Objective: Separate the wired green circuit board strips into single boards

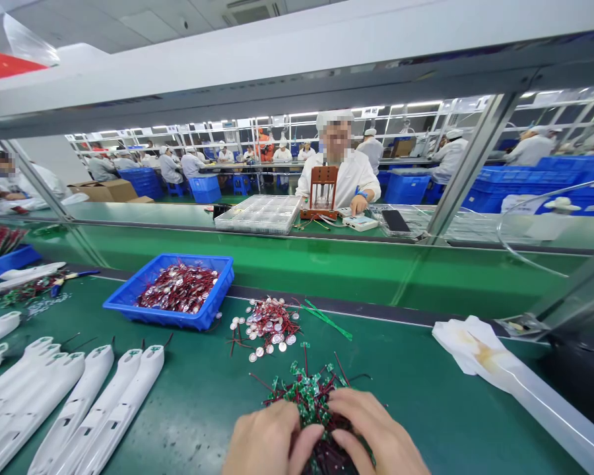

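Observation:
A pile of small green circuit boards with red and black wires (309, 389) lies on the green bench in front of me. My left hand (270, 435) cups the near left side of the pile, its fingers curled in and the thumb bent toward the middle. From the right, my right hand (376, 432) curls its fingers over the same boards. Both hands touch the pile, and their fingertips are partly hidden among boards and wires. Just beyond is a loose heap of round silver discs with red wires (272, 323).
A blue tray (121, 300) full of wired discs stands at the back left. White plastic housings (123, 409) lie in a row at left. Green strips (327, 318) lie behind the pile; a white bag (539, 389) is at right. Across the bench sits a co-worker (366, 171).

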Available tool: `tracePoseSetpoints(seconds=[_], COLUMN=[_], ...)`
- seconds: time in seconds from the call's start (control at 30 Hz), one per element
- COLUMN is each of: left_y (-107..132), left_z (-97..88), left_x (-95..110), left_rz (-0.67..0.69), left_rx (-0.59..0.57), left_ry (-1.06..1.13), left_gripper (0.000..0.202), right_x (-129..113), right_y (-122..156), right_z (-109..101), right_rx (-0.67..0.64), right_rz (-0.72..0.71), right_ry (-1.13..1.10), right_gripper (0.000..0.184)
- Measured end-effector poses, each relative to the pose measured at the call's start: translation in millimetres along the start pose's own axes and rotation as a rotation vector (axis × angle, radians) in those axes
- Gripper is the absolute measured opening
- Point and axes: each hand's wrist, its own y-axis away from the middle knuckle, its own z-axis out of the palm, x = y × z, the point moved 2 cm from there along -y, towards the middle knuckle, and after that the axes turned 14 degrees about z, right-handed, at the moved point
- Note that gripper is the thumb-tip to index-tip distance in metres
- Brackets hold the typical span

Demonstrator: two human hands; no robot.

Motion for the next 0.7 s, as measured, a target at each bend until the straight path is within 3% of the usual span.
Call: tracePoseSetpoints(seconds=[0.07,0.1,0.2,0.27,0.43,0.57,0.7], left_y=[6,9,16,14,-9,-20,-20], left_z=[-12.6,-17.4,-17.6,-4.2,42.2,55.0,51.3], left_x=[-13,-20,-38,-43,-35,-24,-25], left_rz=[-0.046,-0.06,-0.026,0.099,0.334,0.46,0.518], left_rx=[-0.056,-0.057,0.031,0.063,-0.103,0.049,0.146], left_ry=[0.071,0.105,0.049,-0.047,-0.06,-0.13,-0.151], left_gripper=[0.029,0.03,0.091,0.107,0.104,0.102,0.092], right_x=[11,17,41,52,40,13,-6], right_y=[-2,-2,-5,-9,-27,-26,-18], right_z=[-13,-19,-29,-28,-14,-1,5], right_rx=[0.022,0.009,-0.155,-0.31,-0.552,-0.693,-0.666], right_rz=[0.023,0.055,0.26,0.386,0.445,0.418,0.394], right_ry=[0.091,0.124,0.189,0.181,0.013,-0.082,-0.2], right_gripper=[0.029,0.036,0.077,0.091,0.089,0.077,0.069])
